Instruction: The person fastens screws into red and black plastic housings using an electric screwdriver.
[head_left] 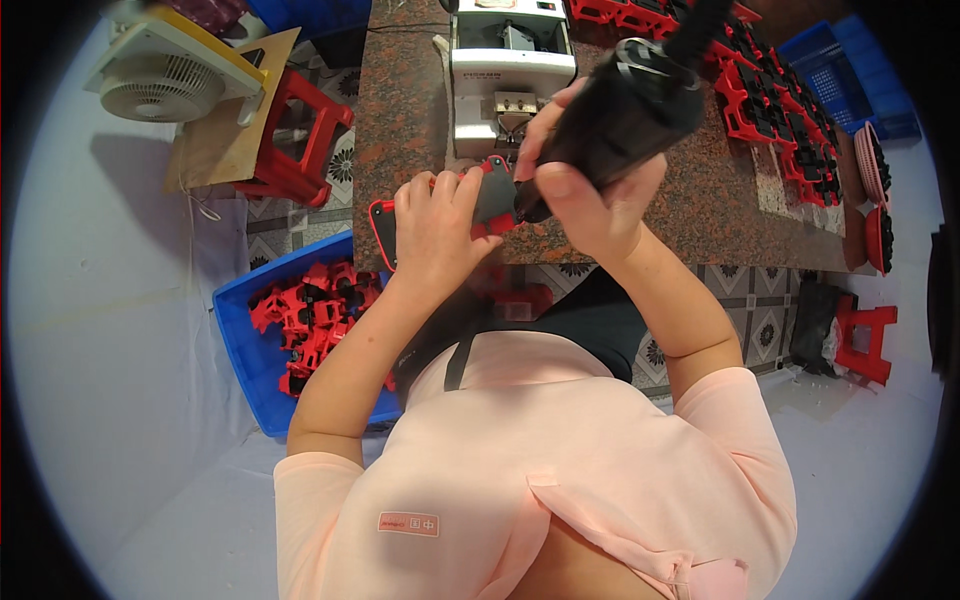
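Observation:
My right hand (606,208) is wrapped round a thick black electric screwdriver (622,115), with a cable running up from its top. The screwdriver's tip is at the right end of a flat red-and-black plastic part (494,192); I cannot tell whether it touches. My left hand (432,228) lies over the middle of that part, fingers curled round its far edge, and holds it on the speckled brown tabletop (402,100) near the front edge. The hand covers much of the part. Just beyond stands a white box-shaped screw feeder (512,72).
Below the table on the left, a blue bin (250,372) holds many red parts (315,320). Rows of red-and-black assemblies (765,110) fill the table's right side. A fan (160,88) sits by a red stool (300,140) at left; another red stool (868,338) stands at right.

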